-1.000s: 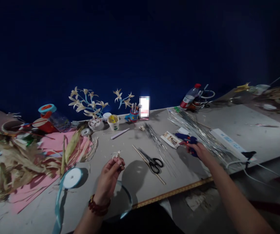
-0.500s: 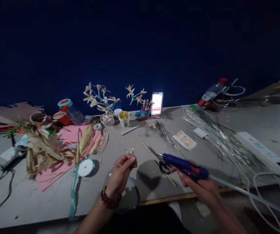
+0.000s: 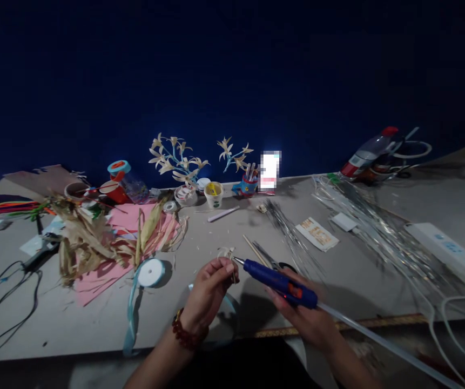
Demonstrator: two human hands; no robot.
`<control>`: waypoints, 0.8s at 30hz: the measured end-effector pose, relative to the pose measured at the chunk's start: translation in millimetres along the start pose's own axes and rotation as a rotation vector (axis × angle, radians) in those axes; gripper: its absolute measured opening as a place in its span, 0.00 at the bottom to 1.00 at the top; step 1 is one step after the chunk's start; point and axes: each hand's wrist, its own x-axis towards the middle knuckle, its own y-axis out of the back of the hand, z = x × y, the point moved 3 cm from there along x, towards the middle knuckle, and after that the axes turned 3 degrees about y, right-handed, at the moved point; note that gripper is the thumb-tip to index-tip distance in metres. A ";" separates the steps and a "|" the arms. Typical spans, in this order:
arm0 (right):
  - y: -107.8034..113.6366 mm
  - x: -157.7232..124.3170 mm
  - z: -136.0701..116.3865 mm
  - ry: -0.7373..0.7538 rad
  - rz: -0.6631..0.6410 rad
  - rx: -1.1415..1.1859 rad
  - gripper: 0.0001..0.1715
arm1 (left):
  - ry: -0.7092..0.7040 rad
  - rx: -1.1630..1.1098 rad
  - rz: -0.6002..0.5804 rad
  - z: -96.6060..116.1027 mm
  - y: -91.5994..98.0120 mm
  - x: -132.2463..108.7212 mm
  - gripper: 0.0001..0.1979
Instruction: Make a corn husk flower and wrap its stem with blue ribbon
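Note:
A blue hot glue gun (image 3: 276, 281) is gripped in my right hand (image 3: 305, 316), with a long clear glue stick (image 3: 373, 335) coming out of its back. Its metal nozzle points left and sits right by a small pale husk flower (image 3: 226, 252); whether they touch I cannot tell. My left hand (image 3: 211, 286) pinches the flower between thumb and fingers, and its lower part is hidden by them. Scissors (image 3: 287, 267) and a thin wooden stick (image 3: 255, 250) lie behind the gun, partly covered. Light blue ribbon (image 3: 229, 308) curls on the table under my left hand.
A ribbon spool (image 3: 151, 273), dried corn husks (image 3: 90, 243) and pink paper (image 3: 90, 286) lie left. Finished husk flowers (image 3: 175, 156), a paper cup (image 3: 214, 195) and a lit phone (image 3: 269, 170) stand behind. Wires (image 3: 378, 227) and a power strip (image 3: 446, 254) lie right.
My right hand has brought the glue gun left, so its nozzle is now beside the flower in my left hand. The whole view has shifted slightly.

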 end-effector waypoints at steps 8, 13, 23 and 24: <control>-5.2 -1.9 1.3 -0.067 0.009 0.026 0.13 | 0.019 -0.019 -0.029 -0.3 -0.1 -0.1 0.08; -4.7 -3.8 4.6 -0.082 0.008 -0.002 0.14 | 0.025 -0.041 -0.033 -0.8 0.4 0.0 0.09; -3.9 -3.9 2.7 -0.070 0.002 0.000 0.15 | 0.032 -0.033 -0.031 1.4 -3.3 -2.3 0.09; -3.8 -4.0 3.1 -0.074 0.005 -0.002 0.16 | 0.033 -0.030 -0.035 1.9 -4.0 -2.6 0.10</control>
